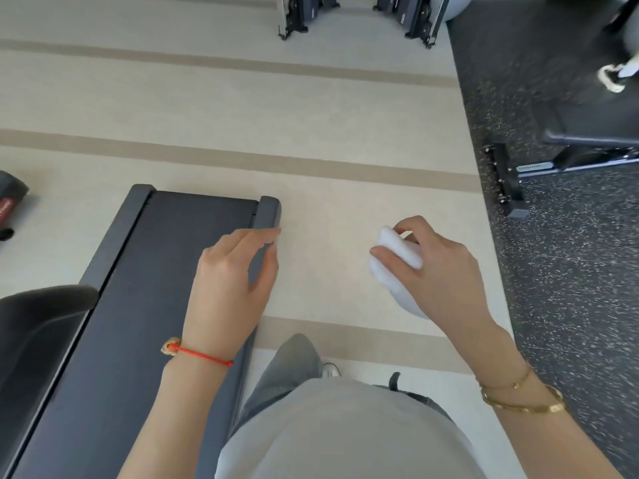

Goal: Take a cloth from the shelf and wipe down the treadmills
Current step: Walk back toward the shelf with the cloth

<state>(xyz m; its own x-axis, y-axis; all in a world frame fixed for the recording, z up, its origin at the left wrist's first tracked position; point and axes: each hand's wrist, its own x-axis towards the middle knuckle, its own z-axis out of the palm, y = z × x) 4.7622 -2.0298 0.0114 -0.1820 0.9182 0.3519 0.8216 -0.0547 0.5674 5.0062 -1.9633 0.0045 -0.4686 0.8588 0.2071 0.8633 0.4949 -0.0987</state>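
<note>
Two kinds of flooring meet here: a pale floor [214,98] crossed by tan stripes, and a dark speckled rubber mat [567,257] along the right side. On the pale floor lies the dark treadmill [138,288], its belt running from the lower left up to its rear end near the middle of the view. Bases of other dark gym machines [418,15] stand at the top, and a black bench frame [539,164] sits on the mat. The person's grey trouser leg and a shoe show at the bottom. The left hand [231,288], a red cord at its wrist, hovers over the treadmill's right edge with fingers [256,236] straight and loosely together, thumb apart, holding nothing; whether the fingertips touch the side rail cannot be told. The right hand [439,271], gold bracelets at its wrist, is over the pale floor to the right of the treadmill, its fingers [408,226] curled round a bunched white cloth [397,257], thumb pressing it from the front.
</note>
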